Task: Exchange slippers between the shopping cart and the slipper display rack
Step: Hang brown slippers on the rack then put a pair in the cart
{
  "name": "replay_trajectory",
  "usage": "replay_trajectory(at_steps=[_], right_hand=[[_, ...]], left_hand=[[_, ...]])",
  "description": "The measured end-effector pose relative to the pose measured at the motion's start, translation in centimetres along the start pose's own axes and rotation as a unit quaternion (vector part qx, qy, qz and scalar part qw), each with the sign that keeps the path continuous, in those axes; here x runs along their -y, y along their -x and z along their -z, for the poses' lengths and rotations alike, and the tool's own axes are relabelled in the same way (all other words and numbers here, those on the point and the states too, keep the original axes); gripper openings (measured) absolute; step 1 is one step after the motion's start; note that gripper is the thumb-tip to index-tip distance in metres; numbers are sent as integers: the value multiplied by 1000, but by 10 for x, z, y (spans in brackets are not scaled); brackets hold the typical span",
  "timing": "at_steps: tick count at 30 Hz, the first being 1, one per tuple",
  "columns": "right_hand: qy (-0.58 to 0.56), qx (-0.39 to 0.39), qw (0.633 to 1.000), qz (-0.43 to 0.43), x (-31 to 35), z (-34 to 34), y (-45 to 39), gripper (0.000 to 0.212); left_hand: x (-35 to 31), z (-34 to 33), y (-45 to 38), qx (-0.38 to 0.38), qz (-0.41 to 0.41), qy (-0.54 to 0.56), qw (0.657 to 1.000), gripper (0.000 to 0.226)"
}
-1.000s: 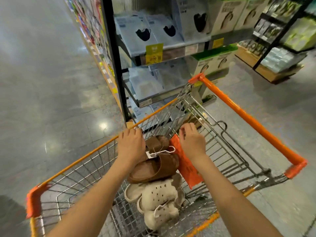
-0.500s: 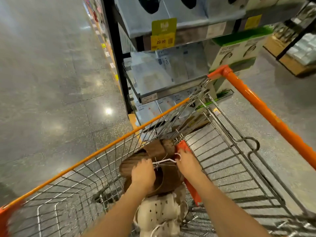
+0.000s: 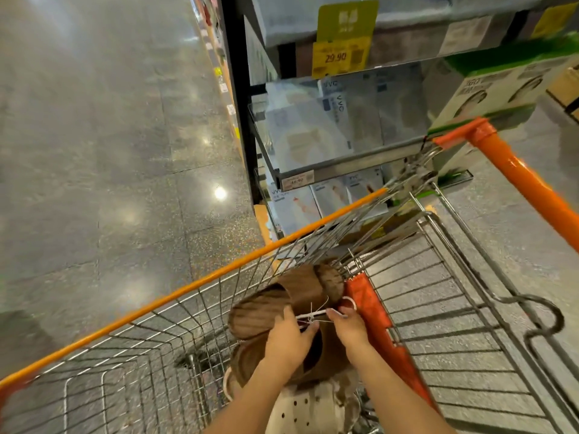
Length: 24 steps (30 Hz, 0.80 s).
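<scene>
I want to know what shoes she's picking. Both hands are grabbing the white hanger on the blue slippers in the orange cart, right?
Not quite: the slippers are brown, not blue, as the head view shows. Both the left hand and right hand do hold the white hanger, inside the orange cart.

I have both bare forearms reaching forward over the brown slippers (image 3: pixel 291 305). My left hand (image 3: pixel 289 339) lies on top of them, fingers curled, pinching; my right hand (image 3: pixel 347 324) sits just beside it, fingertips pinching too.
</scene>
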State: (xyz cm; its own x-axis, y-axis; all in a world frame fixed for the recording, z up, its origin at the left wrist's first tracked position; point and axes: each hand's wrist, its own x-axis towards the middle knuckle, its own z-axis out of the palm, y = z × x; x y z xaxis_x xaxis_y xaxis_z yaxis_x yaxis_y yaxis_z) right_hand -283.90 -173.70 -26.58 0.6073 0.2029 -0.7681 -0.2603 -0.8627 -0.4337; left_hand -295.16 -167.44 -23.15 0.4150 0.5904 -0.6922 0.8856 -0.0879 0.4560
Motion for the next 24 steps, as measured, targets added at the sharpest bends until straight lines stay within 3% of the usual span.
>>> replay_trajectory(at_steps=[4, 10, 13, 24], right_hand=[[-72, -74, 995, 0, -7, -1, -3, 4], [-126, -204, 970, 43, 4, 0, 35, 16], [-132, -241, 958, 81, 7, 6, 53, 19], [-87, -282, 924, 242, 51, 45, 153, 24]], left_hand=[[-4, -2, -6, 6, 16, 62, 998, 64], [-7, 11, 4, 26, 4, 114, 993, 38], [-11, 19, 11, 21, -10, 116, 993, 40], [-8, 48, 59, 71, -35, 279, 957, 46]])
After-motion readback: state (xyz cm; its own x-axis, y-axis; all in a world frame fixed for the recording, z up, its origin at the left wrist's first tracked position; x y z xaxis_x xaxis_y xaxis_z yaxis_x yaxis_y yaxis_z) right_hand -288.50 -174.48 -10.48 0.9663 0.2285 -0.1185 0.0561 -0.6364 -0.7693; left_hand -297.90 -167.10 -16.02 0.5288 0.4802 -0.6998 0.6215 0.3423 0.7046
